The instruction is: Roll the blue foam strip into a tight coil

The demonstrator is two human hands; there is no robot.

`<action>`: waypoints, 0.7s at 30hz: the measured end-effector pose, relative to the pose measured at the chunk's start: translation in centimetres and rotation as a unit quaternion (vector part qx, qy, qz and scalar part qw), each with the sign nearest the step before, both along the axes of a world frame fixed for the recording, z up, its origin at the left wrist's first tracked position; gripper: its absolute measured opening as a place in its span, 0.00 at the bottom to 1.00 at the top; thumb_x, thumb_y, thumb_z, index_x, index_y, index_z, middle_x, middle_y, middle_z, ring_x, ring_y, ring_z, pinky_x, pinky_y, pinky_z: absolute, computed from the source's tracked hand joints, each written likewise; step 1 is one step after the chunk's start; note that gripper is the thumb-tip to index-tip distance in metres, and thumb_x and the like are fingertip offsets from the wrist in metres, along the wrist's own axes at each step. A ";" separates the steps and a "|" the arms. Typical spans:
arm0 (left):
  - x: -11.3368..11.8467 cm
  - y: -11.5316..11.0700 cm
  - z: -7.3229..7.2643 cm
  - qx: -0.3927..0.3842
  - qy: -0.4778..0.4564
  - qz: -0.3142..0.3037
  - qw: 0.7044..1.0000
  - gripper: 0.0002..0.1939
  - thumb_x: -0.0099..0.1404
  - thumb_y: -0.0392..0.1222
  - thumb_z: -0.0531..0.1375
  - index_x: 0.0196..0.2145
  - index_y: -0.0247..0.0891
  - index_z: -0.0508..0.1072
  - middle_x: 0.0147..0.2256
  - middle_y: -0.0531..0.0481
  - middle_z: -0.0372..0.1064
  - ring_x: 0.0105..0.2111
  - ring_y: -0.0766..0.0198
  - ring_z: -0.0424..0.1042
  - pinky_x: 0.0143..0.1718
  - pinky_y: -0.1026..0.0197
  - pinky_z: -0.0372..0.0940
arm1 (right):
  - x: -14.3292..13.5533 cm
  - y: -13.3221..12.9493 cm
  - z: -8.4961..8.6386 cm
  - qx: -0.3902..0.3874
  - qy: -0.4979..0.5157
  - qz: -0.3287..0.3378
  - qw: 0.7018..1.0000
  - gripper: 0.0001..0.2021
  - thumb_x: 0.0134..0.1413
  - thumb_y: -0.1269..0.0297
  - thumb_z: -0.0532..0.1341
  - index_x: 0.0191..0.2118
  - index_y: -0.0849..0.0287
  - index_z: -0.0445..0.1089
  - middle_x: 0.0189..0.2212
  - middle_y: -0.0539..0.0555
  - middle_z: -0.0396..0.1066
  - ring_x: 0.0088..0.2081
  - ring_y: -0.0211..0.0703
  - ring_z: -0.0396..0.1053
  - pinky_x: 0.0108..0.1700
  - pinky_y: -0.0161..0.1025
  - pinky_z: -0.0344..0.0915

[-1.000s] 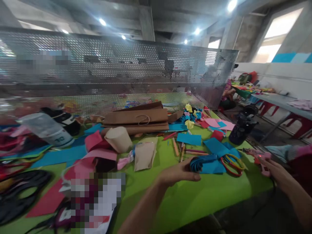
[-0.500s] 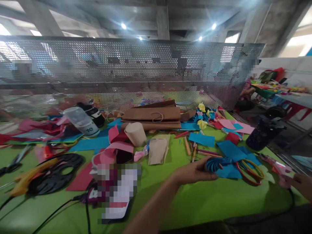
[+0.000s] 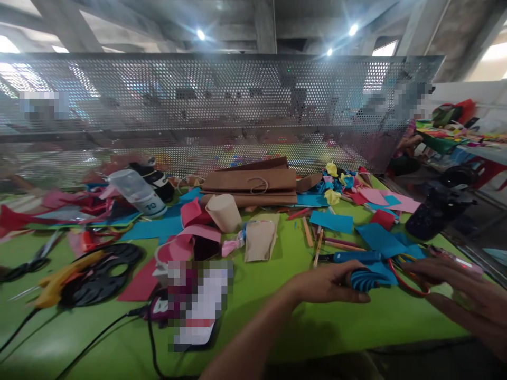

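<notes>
A left hand (image 3: 330,285) is holding a pleated blue paper piece (image 3: 370,281) between thumb and fingers over a green table (image 3: 396,322), while at its three o'clock a blurred right hand (image 3: 463,287) is hovering, thumb and fingers wide apart, apparently gripping nothing. The piece's pleating is looking finished; whether anything is fastening it, the view is not showing. Beyond the right hand, at its twelve, a pink tool (image 3: 469,265) is lying. From the piece, flat blue sheets (image 3: 380,237), seemingly unpleated, are lying at one o'clock; farther off, crumpled yellow paper (image 3: 332,197) is sitting at eleven.
</notes>
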State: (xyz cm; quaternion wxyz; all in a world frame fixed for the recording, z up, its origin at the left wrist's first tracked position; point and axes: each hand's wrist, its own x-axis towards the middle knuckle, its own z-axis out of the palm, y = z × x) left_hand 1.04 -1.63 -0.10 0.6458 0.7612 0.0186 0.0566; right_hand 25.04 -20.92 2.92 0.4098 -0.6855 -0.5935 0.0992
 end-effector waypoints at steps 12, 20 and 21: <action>0.1 -0.1 0.2 -0.002 0.005 -0.029 1.000 0.35 0.69 0.47 0.64 0.70 0.44 0.60 0.54 0.46 0.68 0.52 0.56 0.67 0.58 0.54 0.63 | -4.8 5.1 -2.5 0.003 0.129 0.164 0.978 0.16 0.59 0.51 0.69 0.52 0.44 0.80 0.55 0.58 0.74 0.59 0.57 0.72 0.60 0.51 0.71; 0.2 -0.4 0.3 -0.012 -0.005 -0.020 1.000 0.30 0.68 0.48 0.65 0.65 0.43 0.68 0.50 0.46 0.67 0.49 0.56 0.65 0.52 0.58 0.63 | -5.0 5.1 -2.5 0.015 0.171 0.169 0.971 0.15 0.56 0.49 0.71 0.47 0.45 0.82 0.54 0.59 0.75 0.58 0.59 0.73 0.58 0.52 0.73; 0.2 -0.4 0.3 -0.013 -0.010 -0.023 1.000 0.30 0.68 0.49 0.64 0.65 0.42 0.68 0.49 0.46 0.66 0.47 0.57 0.64 0.50 0.59 0.63 | -5.0 5.1 -2.5 0.013 0.174 0.172 0.969 0.15 0.56 0.49 0.71 0.47 0.45 0.82 0.55 0.59 0.75 0.58 0.59 0.73 0.58 0.52 0.73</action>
